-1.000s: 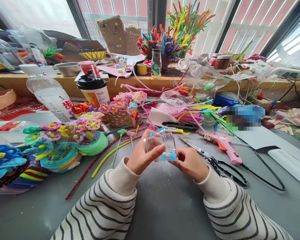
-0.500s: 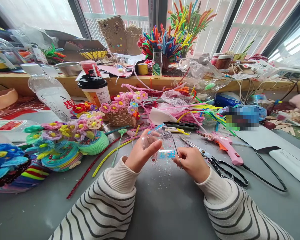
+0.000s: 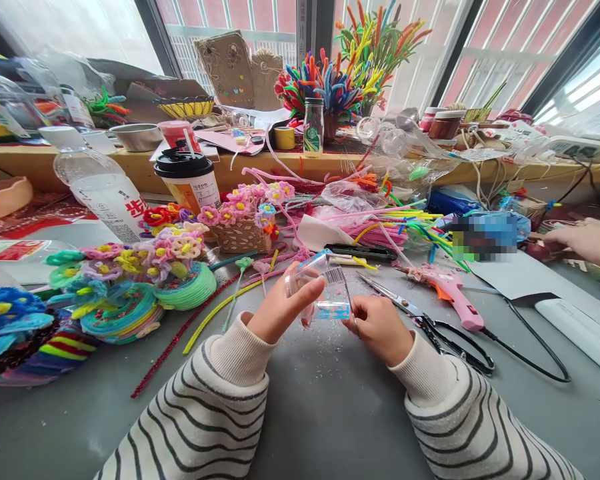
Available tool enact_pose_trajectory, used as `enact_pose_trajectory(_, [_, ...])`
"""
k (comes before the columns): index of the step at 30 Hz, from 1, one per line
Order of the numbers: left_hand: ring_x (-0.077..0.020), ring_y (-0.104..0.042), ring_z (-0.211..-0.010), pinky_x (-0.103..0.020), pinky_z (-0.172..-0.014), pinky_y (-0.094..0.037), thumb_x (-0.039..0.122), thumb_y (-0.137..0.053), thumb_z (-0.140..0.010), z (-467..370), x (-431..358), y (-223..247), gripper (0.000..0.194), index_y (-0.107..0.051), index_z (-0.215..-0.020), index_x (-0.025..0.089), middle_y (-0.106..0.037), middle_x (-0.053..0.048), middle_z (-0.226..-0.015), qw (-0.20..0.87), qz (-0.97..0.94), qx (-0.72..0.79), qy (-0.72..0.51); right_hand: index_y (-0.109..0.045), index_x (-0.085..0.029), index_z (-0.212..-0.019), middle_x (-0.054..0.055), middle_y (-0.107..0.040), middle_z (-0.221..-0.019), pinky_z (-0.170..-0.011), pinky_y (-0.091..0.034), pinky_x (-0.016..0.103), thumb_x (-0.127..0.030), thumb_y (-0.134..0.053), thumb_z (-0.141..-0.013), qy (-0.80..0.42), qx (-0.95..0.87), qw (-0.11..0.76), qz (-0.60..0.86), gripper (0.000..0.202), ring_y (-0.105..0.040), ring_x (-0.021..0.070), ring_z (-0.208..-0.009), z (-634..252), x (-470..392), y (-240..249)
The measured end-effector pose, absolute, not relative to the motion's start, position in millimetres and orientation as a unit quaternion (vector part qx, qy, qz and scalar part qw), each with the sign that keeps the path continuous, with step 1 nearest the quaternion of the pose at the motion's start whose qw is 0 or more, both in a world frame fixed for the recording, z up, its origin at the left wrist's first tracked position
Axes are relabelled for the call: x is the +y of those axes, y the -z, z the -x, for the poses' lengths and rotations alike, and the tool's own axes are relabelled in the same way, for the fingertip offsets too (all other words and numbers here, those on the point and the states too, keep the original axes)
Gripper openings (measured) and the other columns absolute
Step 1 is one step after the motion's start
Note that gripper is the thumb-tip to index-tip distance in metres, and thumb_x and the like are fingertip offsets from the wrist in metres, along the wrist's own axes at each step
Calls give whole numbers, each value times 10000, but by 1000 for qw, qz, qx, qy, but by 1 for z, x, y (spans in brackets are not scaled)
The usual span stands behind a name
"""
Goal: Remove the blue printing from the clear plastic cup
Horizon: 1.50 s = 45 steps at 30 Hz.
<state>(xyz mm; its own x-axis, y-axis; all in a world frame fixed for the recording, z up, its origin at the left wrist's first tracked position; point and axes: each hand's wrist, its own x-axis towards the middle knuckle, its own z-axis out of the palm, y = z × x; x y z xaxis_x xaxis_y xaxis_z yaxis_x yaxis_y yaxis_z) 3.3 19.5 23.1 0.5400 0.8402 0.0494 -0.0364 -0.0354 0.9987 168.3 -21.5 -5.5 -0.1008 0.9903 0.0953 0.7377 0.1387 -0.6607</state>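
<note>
My left hand point(image 3: 275, 300) is wrapped round a cut clear plastic bottle point(image 3: 336, 283), which lies on its side with its cut end facing right. A barcode and blue print show on its wall. Along that cut end runs a thin dark strip point(image 3: 351, 297), possibly a pipe cleaner. My right hand point(image 3: 380, 328) pinches the strip's lower part at the rim; the fingertips are partly hidden. Small coloured bits lie on the grey table point(image 3: 325, 413) below. Just right of my right hand are scissors point(image 3: 405, 305) with black handles.
A pink glue gun point(image 3: 455, 297) with a black cable lies at right, near another person's hand point(image 3: 585, 240). Pipe-cleaner flower pots point(image 3: 185, 283) stand at left, beside a water bottle point(image 3: 105, 193) and a paper cup point(image 3: 190, 183). A box cutter point(image 3: 363, 252) and pipe cleaners point(image 3: 380, 230) lie behind.
The other person's hand at far right has come lower and further into view, close to a dark red thing. My hands and the cut bottle have barely moved.
</note>
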Motion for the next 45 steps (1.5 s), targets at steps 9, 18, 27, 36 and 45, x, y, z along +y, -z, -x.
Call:
enact_pose_trajectory(9, [-55, -428, -335, -199, -359, -302, 617, -510, -643, -4, 20, -23, 471, -428, -775, 172, -542, 33, -525, 614, -626, 337, -342, -350, -196, -423, -38, -446, -398, -441, -298, 201, -288, -501, -653, -233, -697, 278, 618, 290, -394, 85, -415, -168, -21, 7])
enact_pose_trajectory(18, [-55, -431, -341, -200, -367, -312, 596, -501, -668, -2, 20, -21, 437, -449, -752, 170, -556, 27, -534, 615, -630, 334, -336, -342, -199, -416, -19, -484, -407, -465, -320, 209, -272, -465, -642, -252, -687, 266, 628, 267, -418, 95, -414, -169, -21, 1])
enact_pose_trajectory(27, [-60, -423, -333, -196, -362, -309, 605, -497, -661, -4, 19, -23, 469, -440, -790, 158, -539, 33, -501, 630, -622, 337, -321, -305, -199, -422, -56, -364, -389, -434, -266, 196, -229, -510, -562, -224, -692, 293, 621, 250, -346, 79, -408, -170, -20, 4])
enact_pose_trajectory(36, [-56, -425, -337, -194, -355, -306, 614, -501, -650, -3, 21, -21, 477, -439, -769, 157, -523, 38, -508, 631, -620, 327, -333, -305, -200, -389, -44, -357, -362, -423, -268, 202, -309, -469, -616, -230, -687, 304, 619, 300, -313, 79, -387, -172, -18, 3])
enact_pose_trajectory(45, [-66, -435, -350, -198, -350, -311, 634, -522, -616, -4, 17, -23, 514, -441, -783, 154, -546, 17, -526, 655, -605, 325, -316, -286, -204, -399, -52, -318, -373, -393, -231, 194, -397, -507, -576, -263, -662, 338, 615, 343, -279, 69, -401, -169, -21, -1])
